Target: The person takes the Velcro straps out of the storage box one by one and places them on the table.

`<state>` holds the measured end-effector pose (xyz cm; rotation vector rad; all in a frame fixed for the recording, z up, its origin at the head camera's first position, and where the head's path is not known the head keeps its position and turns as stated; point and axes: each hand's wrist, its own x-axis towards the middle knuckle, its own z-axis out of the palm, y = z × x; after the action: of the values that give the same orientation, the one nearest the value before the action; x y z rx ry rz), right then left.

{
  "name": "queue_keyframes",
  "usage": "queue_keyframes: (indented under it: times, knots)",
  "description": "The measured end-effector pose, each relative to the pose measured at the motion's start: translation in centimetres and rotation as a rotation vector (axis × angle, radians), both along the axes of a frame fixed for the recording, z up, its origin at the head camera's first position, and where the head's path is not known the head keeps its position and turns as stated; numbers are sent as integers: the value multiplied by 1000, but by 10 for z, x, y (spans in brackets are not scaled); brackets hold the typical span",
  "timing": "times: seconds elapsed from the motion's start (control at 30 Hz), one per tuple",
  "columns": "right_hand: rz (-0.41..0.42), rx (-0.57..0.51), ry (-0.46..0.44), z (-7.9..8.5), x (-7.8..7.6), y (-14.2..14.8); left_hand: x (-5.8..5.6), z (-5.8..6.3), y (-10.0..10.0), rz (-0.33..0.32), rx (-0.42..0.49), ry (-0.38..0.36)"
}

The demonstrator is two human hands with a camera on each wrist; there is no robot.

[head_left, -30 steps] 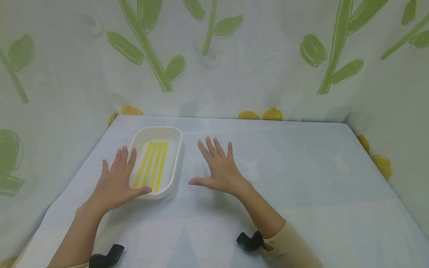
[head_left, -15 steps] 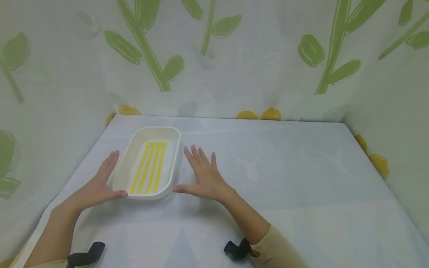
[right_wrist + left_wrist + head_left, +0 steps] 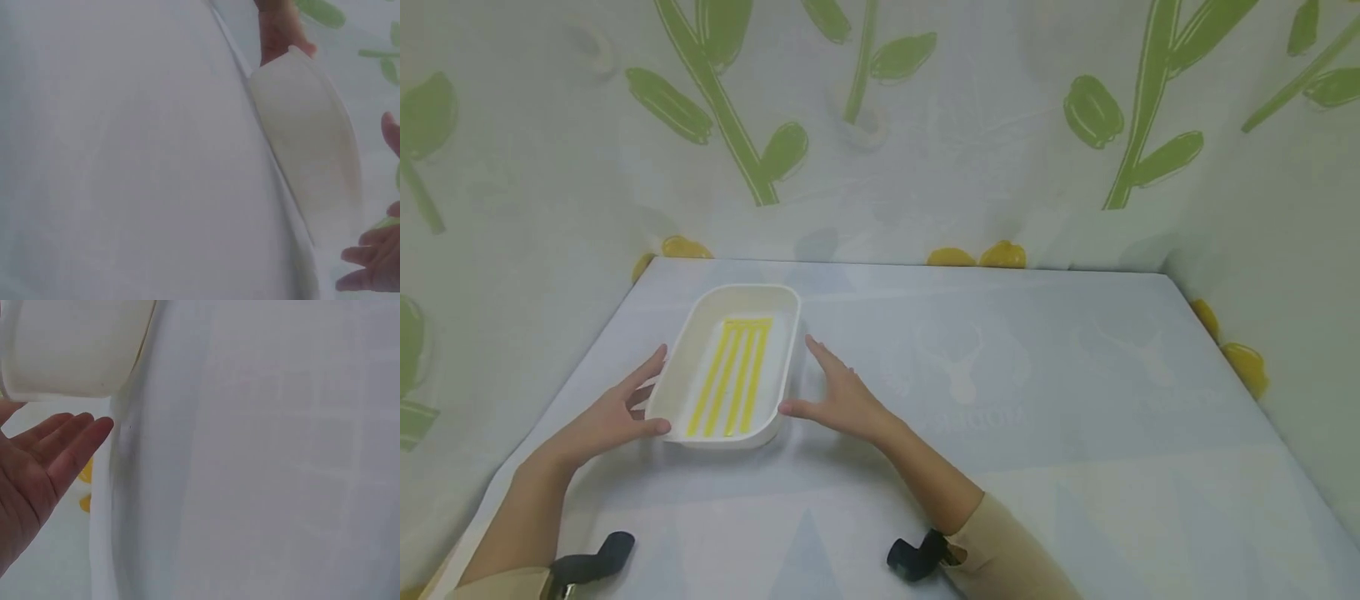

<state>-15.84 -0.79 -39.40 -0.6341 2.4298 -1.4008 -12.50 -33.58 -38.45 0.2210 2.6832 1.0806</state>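
Flanking a white tray (image 3: 696,350) striped yellow inside, left hand (image 3: 606,423) and right hand (image 3: 847,403) spread.

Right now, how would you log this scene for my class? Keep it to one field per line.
Container: white tray, open side up on the table
Inside: yellow stripes; printed or loose, cannot tell
Left hand: beside the tray's left side, thumb at the near left corner
Right hand: beside the right side, thumb toward the near right corner
Grip: neither hand plainly grasps the tray
Backdrop: pale cloth with green leaves
Clothing: tan sleeves
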Motion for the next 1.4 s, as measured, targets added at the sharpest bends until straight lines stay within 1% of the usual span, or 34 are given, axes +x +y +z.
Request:
queue_keyframes:
  times: [0.17, 0.27, 0.33, 0.4, 0.5, 0.57, 0.67, 0.73, 0.83, 0.97, 1.03, 1.13, 1.27, 1.4]
  knots:
    - [10, -59, -97, -6, -1, -8, -5, -1, -2, 1, 13, -14]
    - [7, -65, -120, -7, -1, -13, -6, -1, -3, 3, 0, -24]
    - [8, -77, -131, -7, -1, -16, -7, -2, -4, -5, 10, -25]
    - [12, -89, -144, -7, 0, -19, -7, -2, -6, -12, 33, -25]
    - [25, -119, -192, -7, 2, -23, -6, -5, -9, -22, 72, -18]
    - [23, -137, -227, -7, 3, -25, -5, -6, -10, -20, 85, -20]
    - [9, -169, -271, -9, 4, -25, -6, -8, -11, -41, 114, -12]
    - [-11, -195, -296, -11, 3, -25, -6, -10, -10, -50, 125, -7]
    - [-28, -275, -331, -13, 2, -24, -8, -12, -9, -74, 166, 3]
    - [-20, -387, -366, -16, 2, -22, -8, -14, -5, -65, 173, -1]
    - [-14, -422, -380, -18, 2, -21, -9, -15, -3, -59, 172, -5]
    - [-19, -473, -410, -21, 1, -20, -9, -17, -1, -62, 196, -8]
    - [-44, -503, -438, -25, 1, -17, -11, -19, 2, -71, 229, -18]
    - [-67, -505, -466, -28, 0, -14, -12, -19, 6, -69, 246, -34]
